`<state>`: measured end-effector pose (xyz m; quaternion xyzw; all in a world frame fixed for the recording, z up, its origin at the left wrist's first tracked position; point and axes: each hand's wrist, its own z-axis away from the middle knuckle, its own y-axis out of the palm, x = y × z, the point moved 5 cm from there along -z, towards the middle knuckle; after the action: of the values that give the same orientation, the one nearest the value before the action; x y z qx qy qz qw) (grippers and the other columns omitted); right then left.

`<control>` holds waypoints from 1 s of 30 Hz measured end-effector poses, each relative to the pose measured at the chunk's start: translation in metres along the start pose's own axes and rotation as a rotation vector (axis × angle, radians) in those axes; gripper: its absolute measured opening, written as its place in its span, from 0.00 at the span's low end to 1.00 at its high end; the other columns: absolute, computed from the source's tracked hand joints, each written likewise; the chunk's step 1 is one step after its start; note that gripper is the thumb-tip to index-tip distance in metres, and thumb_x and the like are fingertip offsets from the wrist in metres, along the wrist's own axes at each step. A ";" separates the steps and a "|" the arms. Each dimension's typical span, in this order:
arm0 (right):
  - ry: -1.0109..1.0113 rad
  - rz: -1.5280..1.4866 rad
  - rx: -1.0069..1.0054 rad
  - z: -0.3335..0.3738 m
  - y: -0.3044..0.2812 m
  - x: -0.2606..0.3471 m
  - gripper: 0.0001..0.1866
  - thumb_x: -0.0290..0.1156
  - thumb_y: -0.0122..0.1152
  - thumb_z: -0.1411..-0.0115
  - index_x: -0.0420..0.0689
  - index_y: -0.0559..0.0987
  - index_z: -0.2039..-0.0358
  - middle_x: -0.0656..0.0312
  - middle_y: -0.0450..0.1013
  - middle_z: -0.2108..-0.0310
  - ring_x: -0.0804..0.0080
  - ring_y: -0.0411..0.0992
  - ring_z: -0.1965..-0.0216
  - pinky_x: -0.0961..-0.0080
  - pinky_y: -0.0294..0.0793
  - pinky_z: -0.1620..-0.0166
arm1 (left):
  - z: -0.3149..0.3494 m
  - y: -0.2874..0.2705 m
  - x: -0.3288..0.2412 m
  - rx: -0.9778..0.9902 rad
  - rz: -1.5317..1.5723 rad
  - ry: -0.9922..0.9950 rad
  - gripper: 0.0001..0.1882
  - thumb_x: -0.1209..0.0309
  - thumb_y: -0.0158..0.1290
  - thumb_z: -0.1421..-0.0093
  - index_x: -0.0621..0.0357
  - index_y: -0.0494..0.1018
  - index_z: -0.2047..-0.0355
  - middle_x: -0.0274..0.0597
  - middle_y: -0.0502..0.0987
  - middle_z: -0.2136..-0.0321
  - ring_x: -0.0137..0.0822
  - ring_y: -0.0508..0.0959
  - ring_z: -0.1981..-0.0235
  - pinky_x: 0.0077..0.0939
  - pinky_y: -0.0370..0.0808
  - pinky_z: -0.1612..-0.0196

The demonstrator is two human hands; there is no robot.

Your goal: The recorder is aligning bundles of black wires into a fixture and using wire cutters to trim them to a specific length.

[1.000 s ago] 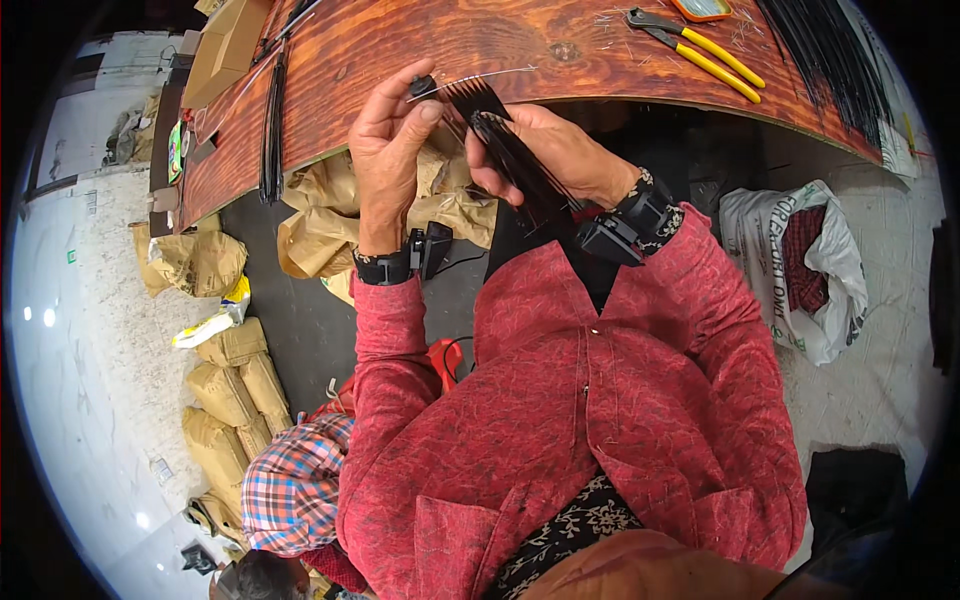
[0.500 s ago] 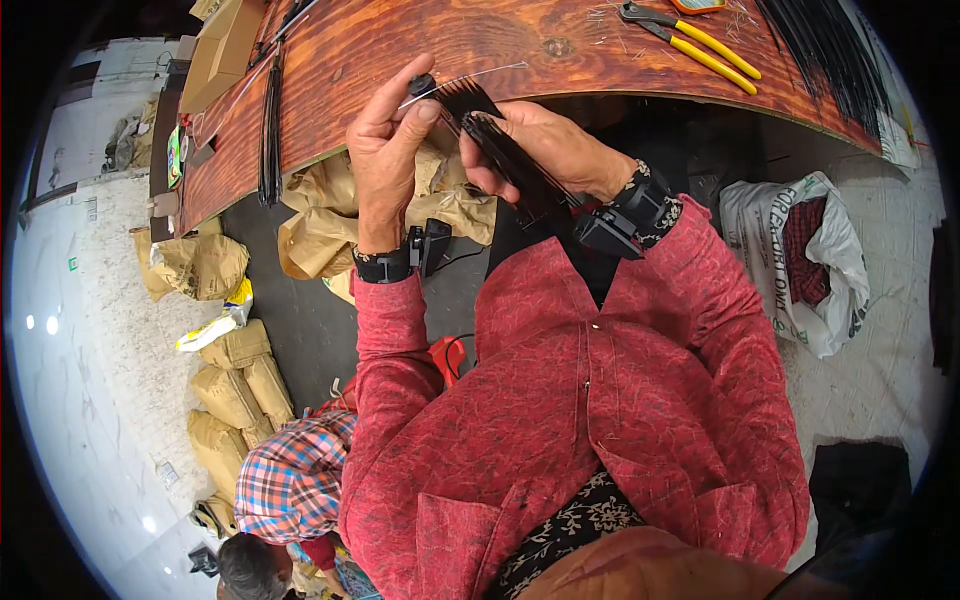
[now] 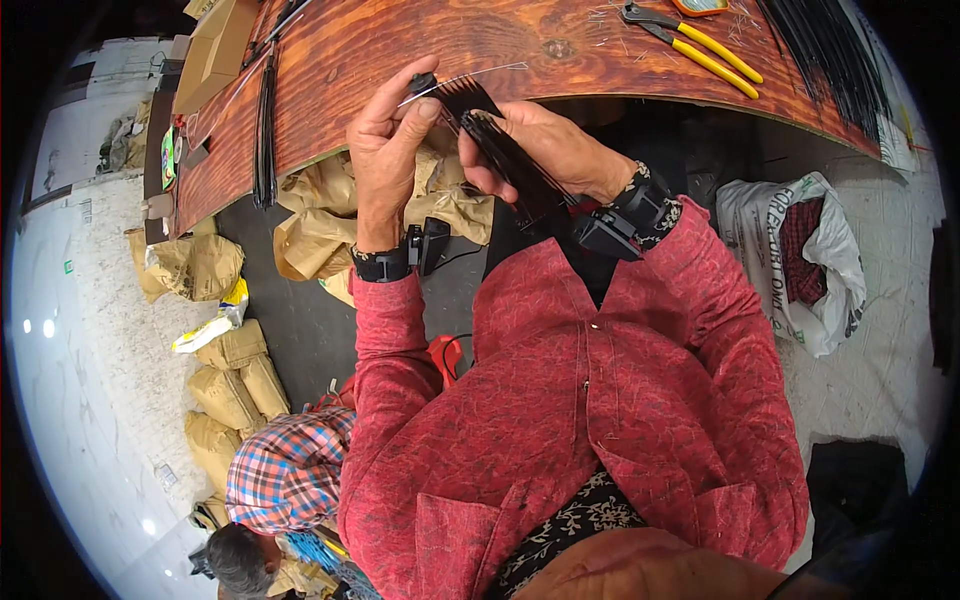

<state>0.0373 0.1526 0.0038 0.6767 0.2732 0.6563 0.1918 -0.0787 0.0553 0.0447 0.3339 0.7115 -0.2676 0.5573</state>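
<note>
Black strip bundle (image 3: 505, 165) sits clamped in right hand (image 3: 545, 150) over the tabletop (image 3: 400, 60) near edge, left hand (image 3: 385, 150) pinching its top end, barely shifted from a second ago, so work ongoing.

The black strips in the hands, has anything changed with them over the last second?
Hardly anything. The left hand pinches the tip end of the bundle of black strips as before, and the right hand keeps its grip around the middle. The yellow-handled pliers on the wooden table have not moved; only the camera view drifted slightly.
</note>
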 end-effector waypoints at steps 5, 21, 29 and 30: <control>0.004 -0.020 -0.009 0.000 -0.001 -0.001 0.22 0.49 0.45 0.29 0.41 0.74 0.61 0.62 0.74 0.74 0.83 0.70 0.79 0.88 0.72 0.76 | -0.001 0.000 -0.001 0.013 -0.069 0.002 0.21 0.75 0.58 0.38 0.61 0.72 0.43 0.32 0.80 0.63 0.20 0.76 0.65 0.13 0.72 0.60; 0.055 0.071 -0.113 0.005 -0.003 0.002 0.22 0.51 0.47 0.30 0.42 0.73 0.62 0.62 0.75 0.75 0.79 0.71 0.80 0.83 0.73 0.76 | 0.001 0.008 -0.014 0.069 -0.126 -0.004 0.21 0.77 0.58 0.38 0.62 0.72 0.44 0.34 0.79 0.61 0.22 0.77 0.65 0.15 0.74 0.61; -0.005 0.132 -0.153 0.006 0.014 0.011 0.21 0.49 0.44 0.29 0.42 0.72 0.56 0.62 0.75 0.72 0.80 0.74 0.73 0.83 0.72 0.73 | 0.010 0.009 -0.031 0.020 -0.168 0.004 0.19 0.76 0.59 0.39 0.63 0.75 0.47 0.33 0.79 0.64 0.22 0.76 0.65 0.15 0.73 0.61; -0.056 0.187 -0.132 0.006 0.017 0.016 0.21 0.49 0.45 0.29 0.42 0.71 0.54 0.62 0.75 0.71 0.79 0.74 0.73 0.83 0.73 0.73 | 0.010 0.008 -0.034 -0.011 -0.190 -0.002 0.18 0.75 0.60 0.39 0.63 0.75 0.48 0.33 0.79 0.64 0.22 0.76 0.64 0.15 0.73 0.61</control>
<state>0.0447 0.1494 0.0262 0.7032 0.1597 0.6685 0.1817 -0.0613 0.0472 0.0750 0.2615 0.7409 -0.3155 0.5321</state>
